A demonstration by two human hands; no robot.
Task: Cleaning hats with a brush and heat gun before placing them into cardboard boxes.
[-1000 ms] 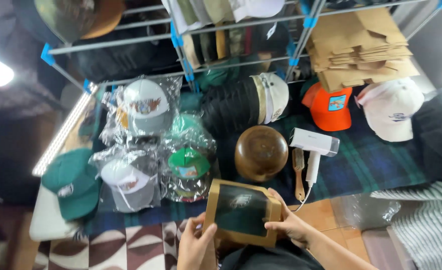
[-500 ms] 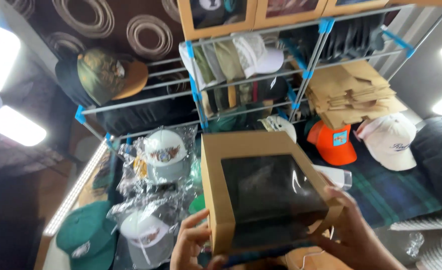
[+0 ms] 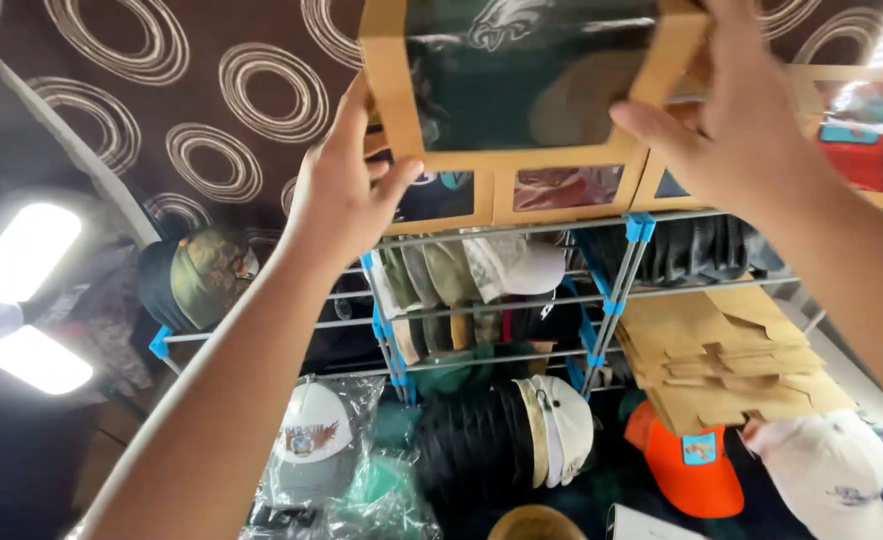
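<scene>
Left hand (image 3: 346,195) and right hand (image 3: 731,130) are gripping the box (image 3: 521,85) sides, fingers clamped; light, crushable card, probably best held by corners.

I see matt brown cardboard on the box (image 3: 521,150), with a glossy clear plastic window that catches reflections. The rack (image 3: 521,300) looks like smooth grey metal with blue plastic joints. The flat sheets (image 3: 721,350) are rough plain cardboard. The orange cap (image 3: 681,470) is matt cloth; the bagged cap (image 3: 311,450) sits in shiny crinkled plastic.
</scene>
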